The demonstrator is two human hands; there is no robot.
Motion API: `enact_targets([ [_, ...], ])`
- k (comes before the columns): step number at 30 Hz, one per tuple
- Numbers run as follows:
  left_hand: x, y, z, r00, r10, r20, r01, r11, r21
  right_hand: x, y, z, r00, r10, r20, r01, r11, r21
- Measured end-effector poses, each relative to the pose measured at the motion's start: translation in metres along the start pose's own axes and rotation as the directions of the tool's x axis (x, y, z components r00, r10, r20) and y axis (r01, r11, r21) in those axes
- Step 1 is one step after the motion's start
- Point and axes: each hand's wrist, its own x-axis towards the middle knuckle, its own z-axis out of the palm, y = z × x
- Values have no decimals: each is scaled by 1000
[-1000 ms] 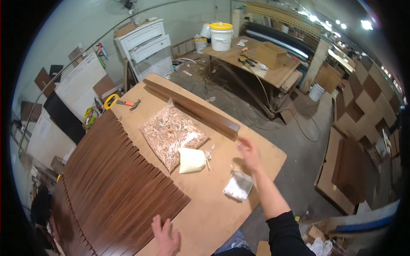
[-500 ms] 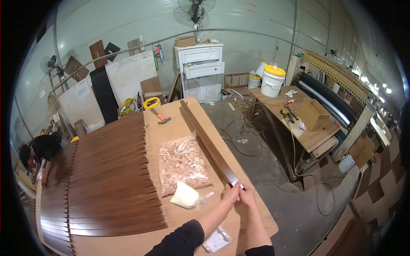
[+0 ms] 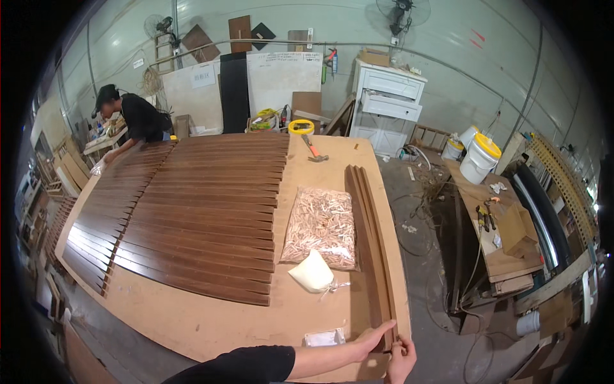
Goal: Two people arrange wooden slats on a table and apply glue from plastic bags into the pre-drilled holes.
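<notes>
A long brown wooden rail (image 3: 374,249) with lengthwise grooves lies along the right side of the light-brown worktable (image 3: 211,326), its near end at my hands. My left hand (image 3: 372,339) grips the rail beside that end, thumb across it, the other fingers partly hidden. Close by, my right hand (image 3: 401,360) has its fingers curled against the rail's near end; any small part inside them is hidden. Left of the rail are a clear bag of wooden dowels (image 3: 320,227), a tied cream-white bag (image 3: 312,273) and a small white box (image 3: 324,337).
Rows of brown slats (image 3: 204,211) cover the table's left half. A claw hammer (image 3: 313,148) and a yellow tape roll (image 3: 301,127) lie at the far edge. Another person (image 3: 137,115) leans over the far left. A side bench (image 3: 492,249) holds buckets and a carton.
My view has swung left, so the scene sits further right. The rail has been turned, now showing its grooved face. My hands have come nearer, and the other person stands more upright.
</notes>
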Motion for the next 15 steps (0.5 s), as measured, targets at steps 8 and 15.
enact_targets([
  [8,-74,4,-21,912,370,-175,-323,913,249,-59,-34,23,942,163,294,-201,974,102],
  [15,-198,22,-109,905,421,-54,-298,719,628,-57,-86,161,802,148,578,-368,885,284],
])
